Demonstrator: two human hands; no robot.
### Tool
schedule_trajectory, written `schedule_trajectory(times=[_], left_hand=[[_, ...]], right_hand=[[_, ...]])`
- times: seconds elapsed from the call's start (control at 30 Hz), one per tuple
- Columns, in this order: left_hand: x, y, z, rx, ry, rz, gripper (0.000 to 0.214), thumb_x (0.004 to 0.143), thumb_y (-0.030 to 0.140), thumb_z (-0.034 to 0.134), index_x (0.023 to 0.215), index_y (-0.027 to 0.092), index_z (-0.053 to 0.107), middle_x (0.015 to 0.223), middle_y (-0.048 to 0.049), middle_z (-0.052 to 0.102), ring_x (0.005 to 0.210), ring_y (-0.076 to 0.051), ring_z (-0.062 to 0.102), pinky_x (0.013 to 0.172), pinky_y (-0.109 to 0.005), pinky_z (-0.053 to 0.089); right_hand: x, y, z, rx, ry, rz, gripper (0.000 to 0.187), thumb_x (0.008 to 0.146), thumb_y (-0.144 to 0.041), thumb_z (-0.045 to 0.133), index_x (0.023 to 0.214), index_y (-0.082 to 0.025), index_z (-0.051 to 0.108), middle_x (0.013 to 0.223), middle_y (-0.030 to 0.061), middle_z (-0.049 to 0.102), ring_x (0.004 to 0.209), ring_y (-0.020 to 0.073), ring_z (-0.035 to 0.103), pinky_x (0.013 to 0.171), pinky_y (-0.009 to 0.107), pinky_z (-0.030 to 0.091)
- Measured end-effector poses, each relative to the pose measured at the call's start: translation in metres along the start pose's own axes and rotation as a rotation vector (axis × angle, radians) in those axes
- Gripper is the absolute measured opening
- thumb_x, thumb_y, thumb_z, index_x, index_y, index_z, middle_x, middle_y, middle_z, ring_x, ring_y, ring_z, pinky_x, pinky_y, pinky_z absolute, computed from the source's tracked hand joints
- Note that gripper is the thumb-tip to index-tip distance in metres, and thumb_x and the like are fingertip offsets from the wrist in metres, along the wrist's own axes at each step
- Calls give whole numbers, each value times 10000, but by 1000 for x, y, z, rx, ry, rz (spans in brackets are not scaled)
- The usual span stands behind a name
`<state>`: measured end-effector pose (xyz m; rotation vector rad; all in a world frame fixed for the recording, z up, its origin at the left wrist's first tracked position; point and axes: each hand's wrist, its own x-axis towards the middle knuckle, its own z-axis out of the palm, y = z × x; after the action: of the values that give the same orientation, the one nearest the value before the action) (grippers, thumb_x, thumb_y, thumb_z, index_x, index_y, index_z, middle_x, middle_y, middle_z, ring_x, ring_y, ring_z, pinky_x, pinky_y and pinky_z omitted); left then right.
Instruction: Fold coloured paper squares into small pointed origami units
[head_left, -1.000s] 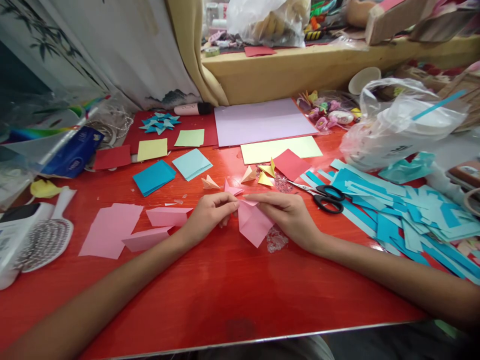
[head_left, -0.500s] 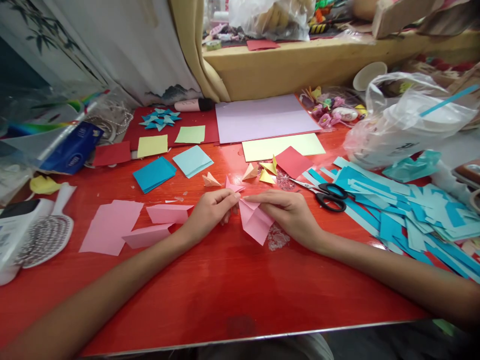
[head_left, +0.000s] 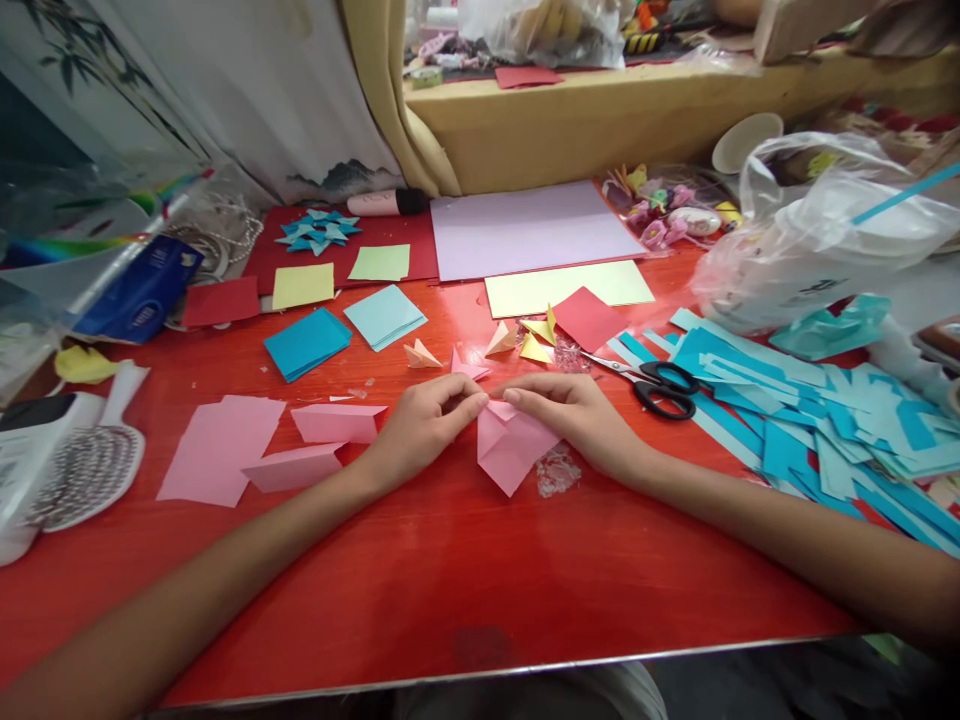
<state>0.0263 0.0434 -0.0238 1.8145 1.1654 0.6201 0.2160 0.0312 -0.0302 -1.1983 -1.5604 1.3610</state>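
A creased pink sheet of paper (head_left: 514, 455) is held by its far edge between my two hands, its pointed corner facing me. My left hand (head_left: 435, 420) pinches the left end of that edge with thumb and fingertips. Thumb and forefinger of my right hand (head_left: 570, 415) close on the paper just to the right. Behind the fingers lies a folded pink piece (head_left: 469, 368), partly hidden. Peach folded pieces (head_left: 423, 355) and yellow folded pieces (head_left: 535, 348) sit beyond. Two creased pink papers (head_left: 339, 424) and flat pink sheets (head_left: 221, 450) rest left of my left hand.
Black-handled scissors (head_left: 664, 390) lie right of my right hand, against a heap of blue paper strips (head_left: 832, 410). Blue squares (head_left: 307, 343) and pale blue squares (head_left: 385, 318) are stacked at the back left. A hairbrush (head_left: 97, 460) lies far left; a plastic bag (head_left: 810, 240) stands right.
My right thumb has moved onto the near side of the paper's top edge, close to my left fingertips. The pink paper has turned a little, showing more of its face.
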Motion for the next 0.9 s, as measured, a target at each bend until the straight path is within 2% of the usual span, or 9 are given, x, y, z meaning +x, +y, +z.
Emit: schedule_trajectory(times=[0.17,0.9], left_hand=[[0,1,1,89,14,66,234,868,349,462,733,171,531,712,27,546,663,-98,474,612,-217,357],[-3,3,3,222,88,155,213,875,283,476,697,168,503,693,32,537,631,-83,459,605,-207,350]], right_hand=[[2,1,0,-71,-107,42,255,804,-377,570,773,-149,679,717,18,633,638,106,531,568,233,376],[2,0,-1,-108,-128,42,275,797,-385,561,715,-134,639,643,-1,550,574,81,444,513,220,313]])
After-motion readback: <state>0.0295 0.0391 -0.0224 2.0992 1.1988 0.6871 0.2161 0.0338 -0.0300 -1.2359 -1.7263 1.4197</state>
